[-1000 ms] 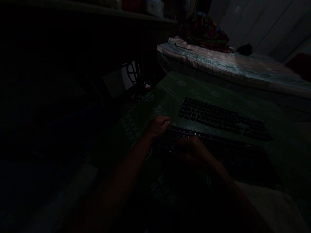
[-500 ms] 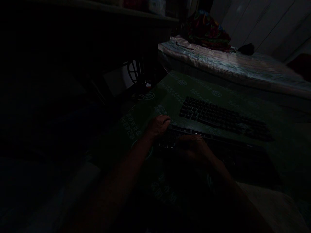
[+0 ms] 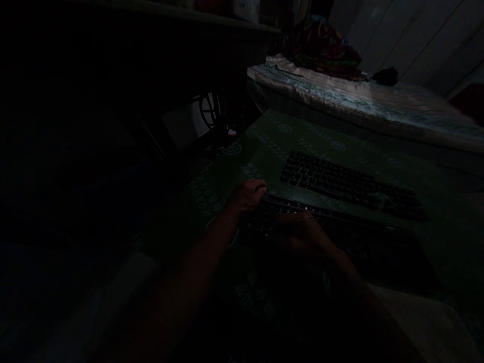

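A black keyboard base (image 3: pixel 393 252) lies in front of me on a green printed sheet (image 3: pixel 260 131), its left part showing small pale marks. My left hand (image 3: pixel 247 195) is curled round its far left corner. Low over the left part of the base is my right hand (image 3: pixel 298 229), its fingers bent together. Whether they hold something small cannot be made out in the dark. A black panel of keyboard keys (image 3: pixel 351 184) rests just beyond the base, apart from both hands.
Dark furniture (image 3: pixel 189 55) with a wheel-shaped frame (image 3: pixel 207 111) beneath stands at the left. A bed (image 3: pixel 340 101) with a heap of colourful cloth (image 3: pixel 325 48) is at the back, before a panelled wall (image 3: pixel 408 35). The picture is very dark.
My right hand has shifted very slightly over the base. My left hand stays at the corner, and the key panel has not moved.
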Demonstrator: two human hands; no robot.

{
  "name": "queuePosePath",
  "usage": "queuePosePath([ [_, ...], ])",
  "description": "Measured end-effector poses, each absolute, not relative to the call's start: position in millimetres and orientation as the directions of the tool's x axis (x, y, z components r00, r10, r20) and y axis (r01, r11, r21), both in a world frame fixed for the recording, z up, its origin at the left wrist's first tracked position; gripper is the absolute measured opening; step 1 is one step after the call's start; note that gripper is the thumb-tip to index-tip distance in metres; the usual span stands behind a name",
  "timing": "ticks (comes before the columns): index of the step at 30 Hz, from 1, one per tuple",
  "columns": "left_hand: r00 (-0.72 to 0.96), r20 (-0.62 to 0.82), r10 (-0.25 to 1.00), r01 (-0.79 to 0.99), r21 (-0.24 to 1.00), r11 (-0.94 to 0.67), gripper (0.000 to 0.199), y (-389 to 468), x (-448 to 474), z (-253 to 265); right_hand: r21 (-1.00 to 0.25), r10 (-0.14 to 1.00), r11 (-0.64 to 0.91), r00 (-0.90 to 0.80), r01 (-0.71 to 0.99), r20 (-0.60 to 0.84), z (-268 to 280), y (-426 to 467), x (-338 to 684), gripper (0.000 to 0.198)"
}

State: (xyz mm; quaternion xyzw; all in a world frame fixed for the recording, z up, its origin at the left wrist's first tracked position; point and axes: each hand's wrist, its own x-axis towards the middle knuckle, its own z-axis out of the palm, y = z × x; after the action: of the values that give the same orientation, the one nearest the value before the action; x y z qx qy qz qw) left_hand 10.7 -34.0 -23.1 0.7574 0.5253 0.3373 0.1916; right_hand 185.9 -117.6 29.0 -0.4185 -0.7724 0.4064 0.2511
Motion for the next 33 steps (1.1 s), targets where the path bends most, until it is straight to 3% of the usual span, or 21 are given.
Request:
queuePosePath([
  [15, 0.218, 0.299, 0.929, 0.672, 0.644, -0.365, 0.026, -33, 11, -23, -0.881, 0.889, 0.252, -0.456, 0.4, 0.047, 27, -119, 181, 0.009],
  [24, 0.218, 0.293, 0.931, 0.673, 0.645, -0.361, 0.026, -33, 11, -23, -0.921, 0.865, 0.097, -0.49, 0.377, -0.109, 35, -118, 189, 0.011],
  [29, 0.224, 0.302, 0.927, 0.666, 0.647, -0.372, 0.026, -33, 11, -23, -0.922, 0.875, 0.153, -0.483, 0.355, -0.041, 31, -115, 190, 0.009],
  [33, 0.227, 0.292, 0.929, 0.663, 0.653, -0.367, 0.026, -32, 11, -24, -0.905, 0.865, 0.12, -0.49, 0.408, -0.106, 34, -114, 197, 0.009],
])
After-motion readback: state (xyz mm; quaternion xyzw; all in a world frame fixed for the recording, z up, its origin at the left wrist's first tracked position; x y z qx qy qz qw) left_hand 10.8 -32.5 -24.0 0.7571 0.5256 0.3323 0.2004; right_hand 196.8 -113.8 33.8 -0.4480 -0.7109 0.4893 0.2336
